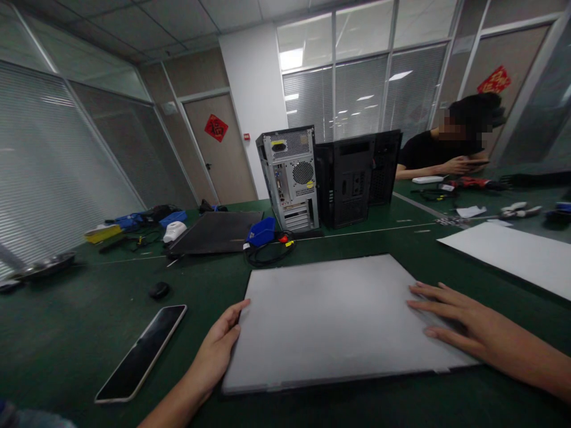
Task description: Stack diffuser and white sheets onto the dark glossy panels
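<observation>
A flat white rectangular panel point(339, 324) with thin dark edges lies in front of me on the green table. My left hand point(218, 342) grips its left edge, fingers curled at the side. Spread fingers of my right hand point(464, 324) rest over the panel's right edge, the fingertips on the white face. Small tabs show along the near edge. What lies beneath the panel is hidden.
A phone point(143, 353) and a small black object point(159, 290) lie to the left. Behind the panel are a blue holder point(261, 232), a dark flat panel point(218, 232) and computer cases point(292, 178). Another white sheet point(513, 252) lies right. Across the table sits a person point(428, 151).
</observation>
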A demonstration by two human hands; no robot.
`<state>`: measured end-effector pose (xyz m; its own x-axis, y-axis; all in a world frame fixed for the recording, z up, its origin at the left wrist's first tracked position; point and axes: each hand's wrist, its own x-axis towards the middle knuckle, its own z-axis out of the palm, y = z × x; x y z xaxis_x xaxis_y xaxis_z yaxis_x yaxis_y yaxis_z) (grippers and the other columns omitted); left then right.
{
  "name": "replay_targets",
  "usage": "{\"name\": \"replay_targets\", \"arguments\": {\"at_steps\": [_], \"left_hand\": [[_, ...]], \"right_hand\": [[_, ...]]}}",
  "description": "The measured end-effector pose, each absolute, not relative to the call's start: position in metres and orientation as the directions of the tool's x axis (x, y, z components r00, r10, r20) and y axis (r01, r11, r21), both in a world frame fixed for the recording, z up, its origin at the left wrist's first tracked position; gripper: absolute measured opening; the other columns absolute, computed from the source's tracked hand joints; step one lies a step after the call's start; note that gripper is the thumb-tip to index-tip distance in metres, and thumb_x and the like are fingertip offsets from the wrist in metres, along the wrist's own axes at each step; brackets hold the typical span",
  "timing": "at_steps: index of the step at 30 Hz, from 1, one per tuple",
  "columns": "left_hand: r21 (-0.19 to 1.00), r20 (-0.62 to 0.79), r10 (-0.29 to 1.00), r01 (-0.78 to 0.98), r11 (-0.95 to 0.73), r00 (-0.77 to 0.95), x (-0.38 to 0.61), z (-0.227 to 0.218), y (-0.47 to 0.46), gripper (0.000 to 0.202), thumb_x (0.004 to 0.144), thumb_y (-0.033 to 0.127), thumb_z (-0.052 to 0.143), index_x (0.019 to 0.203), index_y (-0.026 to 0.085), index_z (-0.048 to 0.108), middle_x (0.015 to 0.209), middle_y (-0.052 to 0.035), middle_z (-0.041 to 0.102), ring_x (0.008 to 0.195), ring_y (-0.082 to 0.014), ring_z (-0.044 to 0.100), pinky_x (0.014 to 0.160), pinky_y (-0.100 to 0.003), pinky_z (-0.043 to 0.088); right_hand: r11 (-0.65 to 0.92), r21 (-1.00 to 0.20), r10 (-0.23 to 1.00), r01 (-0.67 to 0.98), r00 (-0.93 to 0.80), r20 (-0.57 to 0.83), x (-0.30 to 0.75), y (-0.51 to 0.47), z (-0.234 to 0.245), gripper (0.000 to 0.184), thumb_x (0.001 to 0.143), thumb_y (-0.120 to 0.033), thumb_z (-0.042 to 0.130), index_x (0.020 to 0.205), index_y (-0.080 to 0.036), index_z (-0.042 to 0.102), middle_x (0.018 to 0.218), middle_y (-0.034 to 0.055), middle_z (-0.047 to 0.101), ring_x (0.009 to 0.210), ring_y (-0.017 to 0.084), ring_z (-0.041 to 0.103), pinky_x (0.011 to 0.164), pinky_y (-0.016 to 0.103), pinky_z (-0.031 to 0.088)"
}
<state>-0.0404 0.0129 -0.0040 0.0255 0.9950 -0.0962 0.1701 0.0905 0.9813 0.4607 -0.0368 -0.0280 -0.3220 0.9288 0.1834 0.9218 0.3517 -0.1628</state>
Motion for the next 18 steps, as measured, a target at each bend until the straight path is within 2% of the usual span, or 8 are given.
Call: {"name": "replay_targets", "arguments": {"at_steps": [4, 8, 12, 15, 18], "left_hand": [[0.985, -0.107, 0.993, 0.139, 0.1, 0.043, -0.041, -0.006, 0.014, 0.05, 0.076, 0.014, 0.047, 0.126, 0.018, 0.055, 0.141, -0.006, 0.052, 0.128, -0.0217, 0.047, 0.106, -0.034, 0.034], [0.987, -0.104, 0.993, 0.129, 0.098, 0.046, -0.042, -0.008, 0.014, 0.05, 0.075, 0.011, 0.047, 0.124, 0.019, 0.056, 0.145, -0.0044, 0.048, 0.132, -0.0205, 0.042, 0.106, -0.032, 0.033], [0.985, -0.106, 0.994, 0.137, 0.1, 0.037, -0.041, -0.005, 0.013, 0.047, 0.077, 0.014, 0.048, 0.123, 0.019, 0.057, 0.143, -0.005, 0.05, 0.129, -0.0218, 0.046, 0.106, -0.033, 0.034], [0.985, -0.096, 0.995, 0.145, 0.09, 0.034, -0.04, -0.003, 0.012, 0.045, 0.078, 0.015, 0.048, 0.122, 0.019, 0.058, 0.141, -0.0056, 0.052, 0.129, -0.0223, 0.046, 0.108, -0.034, 0.032], [0.984, -0.08, 0.996, 0.161, 0.074, 0.029, -0.041, -0.004, 0.011, 0.043, 0.08, 0.017, 0.048, 0.122, 0.019, 0.058, 0.141, -0.0054, 0.052, 0.13, -0.0224, 0.044, 0.109, -0.035, 0.029]], "right_hand": [[0.333, -0.259, 0.942, 0.907, -0.311, 0.123, 0.464, -0.034, -0.028, 0.056, 0.085, -0.049, 0.054, 0.138, -0.039, 0.041, 0.148, 0.0018, 0.033, 0.129, 0.03, 0.039, 0.103, 0.052, 0.039], [0.31, -0.261, 0.951, 0.914, -0.302, 0.069, 0.465, -0.034, -0.028, 0.053, 0.087, -0.049, 0.05, 0.138, -0.04, 0.04, 0.15, 0.0013, 0.029, 0.132, 0.03, 0.035, 0.107, 0.05, 0.034], [0.323, -0.24, 0.946, 0.915, -0.316, 0.068, 0.465, -0.033, -0.031, 0.053, 0.088, -0.049, 0.048, 0.14, -0.041, 0.038, 0.151, 0.0006, 0.028, 0.133, 0.029, 0.034, 0.109, 0.047, 0.033], [0.282, -0.169, 0.956, 0.945, -0.262, 0.131, 0.482, -0.027, -0.031, 0.052, 0.09, -0.049, 0.044, 0.14, -0.038, 0.038, 0.149, 0.0027, 0.032, 0.134, 0.027, 0.034, 0.107, 0.045, 0.035], [0.142, -0.073, 0.94, 0.987, -0.111, 0.322, 0.533, -0.017, -0.036, 0.054, 0.086, -0.054, 0.047, 0.134, -0.031, 0.049, 0.143, 0.0075, 0.041, 0.13, 0.031, 0.039, 0.105, 0.049, 0.036]]}}
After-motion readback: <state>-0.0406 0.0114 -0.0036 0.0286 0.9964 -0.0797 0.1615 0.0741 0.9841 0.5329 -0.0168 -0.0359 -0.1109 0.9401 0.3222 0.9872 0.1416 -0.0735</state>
